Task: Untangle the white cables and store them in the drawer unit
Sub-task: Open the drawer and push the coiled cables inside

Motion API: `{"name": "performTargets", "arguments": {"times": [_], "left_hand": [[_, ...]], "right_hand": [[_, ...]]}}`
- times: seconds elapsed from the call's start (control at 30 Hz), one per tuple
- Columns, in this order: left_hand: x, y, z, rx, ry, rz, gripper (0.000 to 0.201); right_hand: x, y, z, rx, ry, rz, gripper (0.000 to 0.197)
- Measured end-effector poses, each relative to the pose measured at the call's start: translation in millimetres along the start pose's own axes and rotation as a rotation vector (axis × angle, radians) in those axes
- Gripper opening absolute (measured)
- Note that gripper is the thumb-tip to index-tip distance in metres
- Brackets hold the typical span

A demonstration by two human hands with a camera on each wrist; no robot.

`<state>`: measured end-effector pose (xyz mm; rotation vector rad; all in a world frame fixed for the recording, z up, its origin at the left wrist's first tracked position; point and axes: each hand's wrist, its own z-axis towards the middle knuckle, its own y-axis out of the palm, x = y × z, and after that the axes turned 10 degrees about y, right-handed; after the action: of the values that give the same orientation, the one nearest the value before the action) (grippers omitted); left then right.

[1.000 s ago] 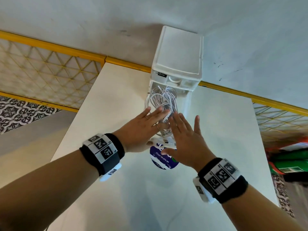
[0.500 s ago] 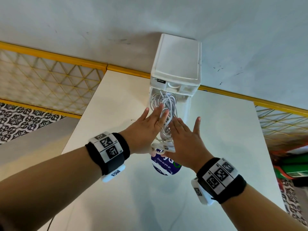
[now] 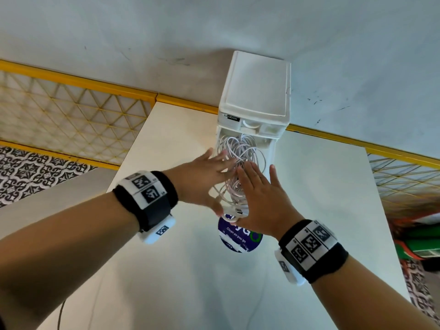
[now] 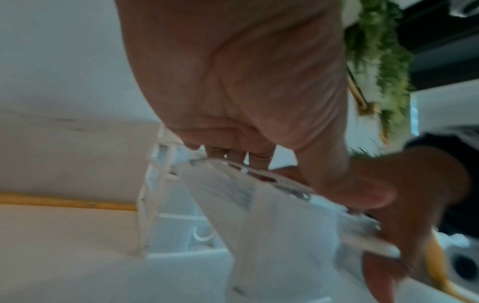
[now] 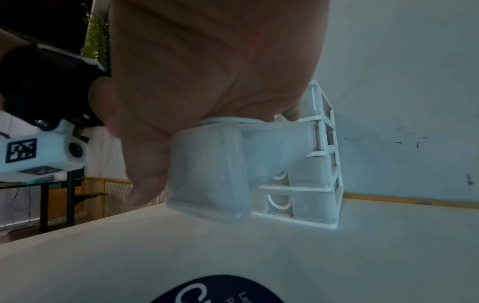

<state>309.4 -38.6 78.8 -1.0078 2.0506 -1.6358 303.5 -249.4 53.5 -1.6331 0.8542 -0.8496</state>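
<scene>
Grip: both hands flat, fingers straight, holding nothing. Left hand (image 3: 202,177) and right hand (image 3: 259,194) lie palms-down on the cables (image 3: 240,158), pressing them into the pulled-out drawer (image 5: 210,170).

Progress, judging from this: cables look bundled and mostly inside the drawer of the drawer unit (image 3: 256,91), so untangling seems done. Left to do:
- a USB plug (image 3: 234,211) and a loop stick out over the drawer's front edge, between the two thumbs; they need tucking in
- drawer is wide open and needs pushing shut

Pose: both arms reach forward across the bench (image 3: 333,210), hands side by side and angled toward each other, fingertips pointing at the unit. Left thumb lies near the plug; right thumb lies beside the drawer front in the right wrist view. Left wrist view is blurred, so finer contact is unclear.

A blue sticker (image 3: 238,236) sits on the bench just below the drawer.
</scene>
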Motion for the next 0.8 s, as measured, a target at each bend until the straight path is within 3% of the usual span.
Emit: {"name": "performTargets", "arguments": {"times": [0.1, 0.17, 0.27, 0.37, 0.47, 0.57, 0.7, 0.8], "left_hand": [[-16.0, -3.0, -20.2, 0.22, 0.069, 0.019, 0.043], [-18.9, -1.1, -24.9, 0.378, 0.105, 0.156, 0.017], [-9.8, -14.7, -14.0, 0.45, 0.018, 0.363, 0.008], [6.7, -27.4, 4.3, 0.522, -0.052, 0.288, 0.006], [20.9, -7.2, 19.9, 0.309, -0.078, 0.131, 0.032], [23.4, -1.1, 14.5, 0.335, -0.065, 0.07, 0.069], [22.2, 0.9, -3.4, 0.039, -0.104, 0.105, 0.124], [13.2, -5.5, 3.8, 0.104, -0.138, 0.181, 0.12]], "right_hand": [[-0.7, -2.7, -1.2, -0.005, 0.0, 0.012, 0.118], [-2.0, -4.1, -0.9, -0.014, 0.001, 0.008, 0.118], [-2.4, -3.0, -0.8, -0.018, 0.004, 0.013, 0.119], [-3.6, -3.0, -1.5, -0.024, 0.008, 0.026, 0.119], [-3.6, -3.8, -2.3, -0.032, 0.007, 0.036, 0.119], [-0.5, -3.2, -5.6, -0.043, 0.003, 0.051, 0.118], [4.4, -22.4, 1.6, -0.074, -0.003, 0.113, 0.118], [15.0, -44.6, 22.2, -0.109, 0.017, 0.183, 0.123]]}}
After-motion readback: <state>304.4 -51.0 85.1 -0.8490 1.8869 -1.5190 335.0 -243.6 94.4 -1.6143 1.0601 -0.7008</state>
